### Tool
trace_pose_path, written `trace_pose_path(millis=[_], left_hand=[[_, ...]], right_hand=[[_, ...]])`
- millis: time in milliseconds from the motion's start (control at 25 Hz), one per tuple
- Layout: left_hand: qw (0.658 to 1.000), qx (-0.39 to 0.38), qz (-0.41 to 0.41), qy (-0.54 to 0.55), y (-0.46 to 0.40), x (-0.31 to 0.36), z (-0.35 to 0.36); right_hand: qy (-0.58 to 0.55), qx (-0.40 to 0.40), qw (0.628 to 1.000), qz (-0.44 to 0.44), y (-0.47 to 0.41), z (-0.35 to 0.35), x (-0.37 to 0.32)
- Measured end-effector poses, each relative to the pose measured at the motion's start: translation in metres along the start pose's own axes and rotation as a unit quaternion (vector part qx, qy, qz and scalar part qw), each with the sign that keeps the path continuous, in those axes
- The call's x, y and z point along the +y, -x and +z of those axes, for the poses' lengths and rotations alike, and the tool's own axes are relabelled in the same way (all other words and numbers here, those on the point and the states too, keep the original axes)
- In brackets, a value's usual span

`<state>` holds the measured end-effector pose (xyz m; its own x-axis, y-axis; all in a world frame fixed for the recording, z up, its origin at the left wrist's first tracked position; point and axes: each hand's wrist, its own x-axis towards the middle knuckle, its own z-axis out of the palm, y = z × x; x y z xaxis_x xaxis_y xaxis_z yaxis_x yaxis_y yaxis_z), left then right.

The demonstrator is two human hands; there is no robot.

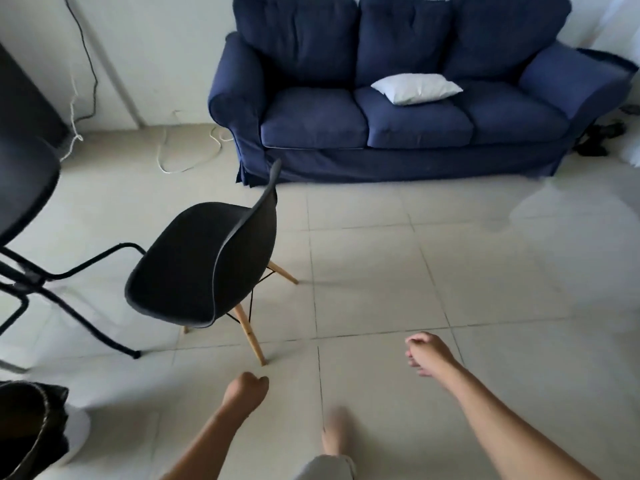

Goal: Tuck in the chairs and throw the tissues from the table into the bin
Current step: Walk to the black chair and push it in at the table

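A black shell chair [204,261] with wooden legs stands on the tiled floor, its seat facing left toward the dark table [24,181] at the left edge. The table has black metal legs, and its top is mostly out of view, so no tissues show. A bin [24,427] lined with a black bag sits at the bottom left corner. My left hand [246,391] is a closed fist just below the chair's nearest leg, holding nothing. My right hand [427,353] is loosely curled, empty, to the right of the chair over bare floor.
A dark blue sofa [398,98] with a white pillow [415,88] stands against the far wall. Cables [187,157] lie on the floor left of the sofa. My bare foot [336,434] is on the tiles at the bottom centre.
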<state>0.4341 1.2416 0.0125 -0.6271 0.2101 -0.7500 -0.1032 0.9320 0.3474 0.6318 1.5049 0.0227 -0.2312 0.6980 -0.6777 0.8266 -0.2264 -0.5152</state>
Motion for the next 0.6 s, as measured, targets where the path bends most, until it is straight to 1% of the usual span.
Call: trace_pose_path(millis=[200, 360, 400, 480, 600], left_hand=[[0.993, 0.037, -0.076, 0.076, -0.013, 0.034, -0.003], [0.971, 0.077, -0.142, 0.173, -0.013, 0.064, 0.005], [0.959, 0.089, -0.158, 0.218, -0.011, 0.073, 0.009], [0.923, 0.118, -0.181, 0.318, -0.003, 0.096, 0.016], [0.872, 0.188, -0.158, 0.424, 0.008, 0.137, 0.01]], right_hand=[[0.074, -0.058, 0.994, -0.051, -0.066, -0.015, -0.071], [0.158, -0.114, 0.976, -0.096, -0.114, -0.021, -0.127], [0.181, -0.129, 0.969, -0.113, -0.124, -0.023, -0.142], [0.228, -0.164, 0.946, -0.16, -0.141, -0.028, -0.176], [0.246, -0.202, 0.918, -0.238, -0.152, -0.037, -0.233]])
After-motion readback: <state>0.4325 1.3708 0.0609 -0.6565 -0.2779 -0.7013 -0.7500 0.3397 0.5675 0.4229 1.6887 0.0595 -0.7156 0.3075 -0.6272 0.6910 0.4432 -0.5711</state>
